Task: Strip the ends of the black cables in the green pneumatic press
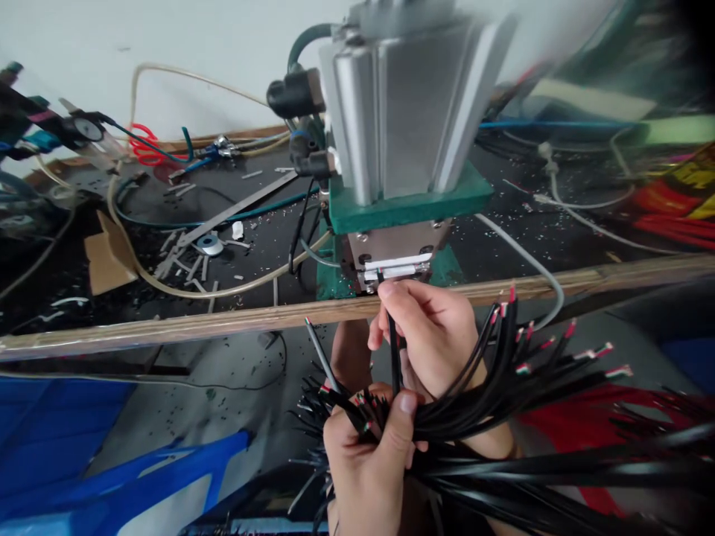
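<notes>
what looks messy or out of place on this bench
Cut wire scraps litter the black benchtop left of the press machine, with more bits on the floor below. Nothing looks broken.

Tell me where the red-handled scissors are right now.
In the head view, the red-handled scissors lie far left at the back of the dark workbench, by the white wall, left of the grey pneumatic press.

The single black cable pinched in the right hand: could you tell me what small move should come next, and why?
Probably ease the black cable slightly up into the press slot: the right hand holds its tip right at the opening, while the left hand grips the cable bundle.
</notes>
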`<move>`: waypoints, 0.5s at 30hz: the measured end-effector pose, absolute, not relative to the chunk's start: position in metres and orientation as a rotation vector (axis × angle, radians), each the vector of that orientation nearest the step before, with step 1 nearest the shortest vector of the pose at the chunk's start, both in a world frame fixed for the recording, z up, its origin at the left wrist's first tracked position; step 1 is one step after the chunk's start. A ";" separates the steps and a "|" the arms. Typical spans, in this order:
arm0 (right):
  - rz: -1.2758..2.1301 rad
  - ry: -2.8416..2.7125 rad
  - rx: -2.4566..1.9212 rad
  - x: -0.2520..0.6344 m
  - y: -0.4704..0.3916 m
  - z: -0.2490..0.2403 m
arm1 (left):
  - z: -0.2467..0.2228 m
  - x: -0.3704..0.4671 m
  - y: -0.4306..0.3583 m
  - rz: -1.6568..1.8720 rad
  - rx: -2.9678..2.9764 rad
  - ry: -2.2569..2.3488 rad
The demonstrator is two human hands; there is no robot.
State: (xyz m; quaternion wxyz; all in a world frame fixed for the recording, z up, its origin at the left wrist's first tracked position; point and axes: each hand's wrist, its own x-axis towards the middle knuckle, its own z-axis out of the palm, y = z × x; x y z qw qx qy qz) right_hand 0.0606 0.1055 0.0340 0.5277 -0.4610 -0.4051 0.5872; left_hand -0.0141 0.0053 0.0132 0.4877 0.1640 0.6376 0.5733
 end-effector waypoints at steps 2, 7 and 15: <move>1.426 -0.959 -1.141 0.060 0.107 0.036 | 0.011 -0.019 0.006 1.375 0.421 1.525; 1.385 -0.907 -1.247 0.057 0.104 0.051 | -0.004 -0.033 0.004 1.331 0.550 1.399; 1.230 -1.055 -1.289 0.054 0.105 0.051 | 0.004 -0.034 0.002 1.321 0.440 1.396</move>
